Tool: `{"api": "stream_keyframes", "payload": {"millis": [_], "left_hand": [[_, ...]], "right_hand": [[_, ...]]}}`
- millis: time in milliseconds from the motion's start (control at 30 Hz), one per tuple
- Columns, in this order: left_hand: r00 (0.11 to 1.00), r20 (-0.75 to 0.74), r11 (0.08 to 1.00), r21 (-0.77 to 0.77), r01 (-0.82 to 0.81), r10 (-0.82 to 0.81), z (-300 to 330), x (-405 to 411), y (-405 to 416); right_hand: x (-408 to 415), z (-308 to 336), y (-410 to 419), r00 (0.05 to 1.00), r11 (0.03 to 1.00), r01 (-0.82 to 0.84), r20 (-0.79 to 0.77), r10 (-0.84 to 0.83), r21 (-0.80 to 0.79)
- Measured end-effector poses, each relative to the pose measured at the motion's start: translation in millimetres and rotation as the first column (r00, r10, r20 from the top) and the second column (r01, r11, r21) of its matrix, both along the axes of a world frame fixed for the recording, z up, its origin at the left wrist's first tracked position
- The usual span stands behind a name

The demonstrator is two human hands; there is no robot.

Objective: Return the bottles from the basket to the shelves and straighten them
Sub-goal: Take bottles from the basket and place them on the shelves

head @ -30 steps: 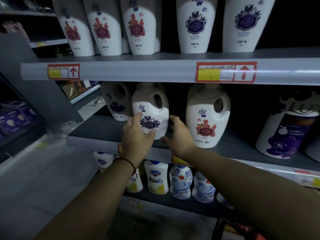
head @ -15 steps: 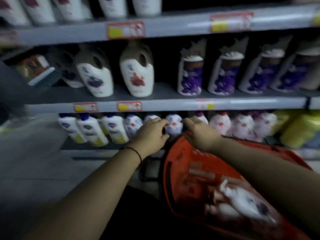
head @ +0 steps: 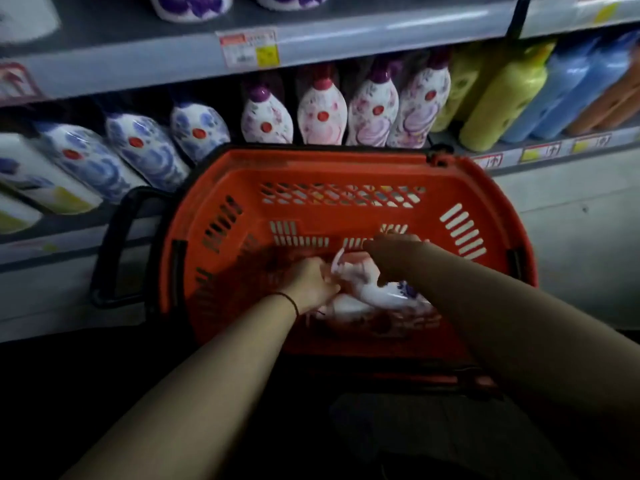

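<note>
An orange basket [head: 346,168] stands on the floor against the bottom shelf [head: 554,150]. In its bottom lie white pump bottles, one with a purple flower label [head: 398,294] and another under it [head: 346,306]. My left hand [head: 311,282], a black band on its wrist, has its fingers curled at the pump neck of the purple-label bottle. My right hand [head: 391,254] arches over the same bottle's shoulder with the thumb down on it. The hands hide much of the bottle, and the picture is slightly blurred.
Behind the basket the bottom shelf holds blue-patterned bottles [head: 145,150], pink and purple floral bottles [head: 322,112], and green [head: 502,98] and blue [head: 568,88] bottles. The basket's black handle [head: 117,237] hangs down on the left. The shelf above [head: 346,39] carries price tags.
My view dropped from the middle shelf to the basket. Both hands left the white jug on the shelf, came down, and went into the basket onto a pump bottle.
</note>
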State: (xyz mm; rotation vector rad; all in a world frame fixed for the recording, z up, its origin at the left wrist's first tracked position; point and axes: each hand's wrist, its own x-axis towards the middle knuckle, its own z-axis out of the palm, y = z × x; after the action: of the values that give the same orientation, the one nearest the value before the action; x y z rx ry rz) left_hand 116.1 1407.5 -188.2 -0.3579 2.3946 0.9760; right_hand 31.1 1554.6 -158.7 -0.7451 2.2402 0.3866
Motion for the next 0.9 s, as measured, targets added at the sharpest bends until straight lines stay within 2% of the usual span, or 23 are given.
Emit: {"api": "stream_keyframes", "payload": {"millis": [100,167,267,333,500,567,633,700,767,833,900], "left_hand": [[0.995,0.088,0.996,0.079,0.038,-0.045,-21,-6,5],[0.989,0.137,0.994,0.100,0.039,-0.053,-34,-8,7],[0.976,0.212,0.991,0.134,0.009,-0.037,-56,-11,12],[0.977,0.211,0.989,0.148,0.005,-0.037,-69,-13,16],[0.981,0.185,0.939,0.344,-0.010,-0.057,-83,-10,15],[0.978,0.206,0.909,0.402,-0.111,0.028,-78,-7,13],[0.972,0.155,0.876,0.426,-0.225,0.174,-61,-8,8],[0.940,0.137,0.804,0.489,-0.338,0.312,-47,-8,-4],[0.884,0.245,0.646,0.609,-0.460,0.399,-31,-3,-22],[0.846,0.351,0.505,0.686,-0.524,0.401,-18,4,-39],[0.822,0.382,0.398,0.736,-0.547,0.422,-4,9,-51]], "right_hand": [[-5,-22,12,0.965,0.983,0.178,0.192,-0.181,0.035],[-8,-34,17,0.963,0.978,0.191,0.176,-0.203,0.083],[-13,-51,23,0.964,0.981,0.187,0.182,-0.194,0.055],[-14,-58,28,0.955,0.974,0.226,0.200,-0.221,-0.002],[-6,-70,27,0.942,0.936,0.332,0.102,-0.321,-0.117],[-2,-69,19,0.934,0.923,0.358,0.080,-0.350,-0.140],[0,-58,8,0.902,0.869,0.431,0.103,-0.418,-0.245],[2,-40,-4,0.849,0.764,0.528,0.254,-0.463,-0.371],[3,-23,-20,0.812,0.666,0.583,0.353,-0.464,-0.466],[3,-6,-36,0.788,0.557,0.614,0.397,-0.470,-0.560],[4,6,-49,0.740,0.424,0.666,0.472,-0.479,-0.614]]}}
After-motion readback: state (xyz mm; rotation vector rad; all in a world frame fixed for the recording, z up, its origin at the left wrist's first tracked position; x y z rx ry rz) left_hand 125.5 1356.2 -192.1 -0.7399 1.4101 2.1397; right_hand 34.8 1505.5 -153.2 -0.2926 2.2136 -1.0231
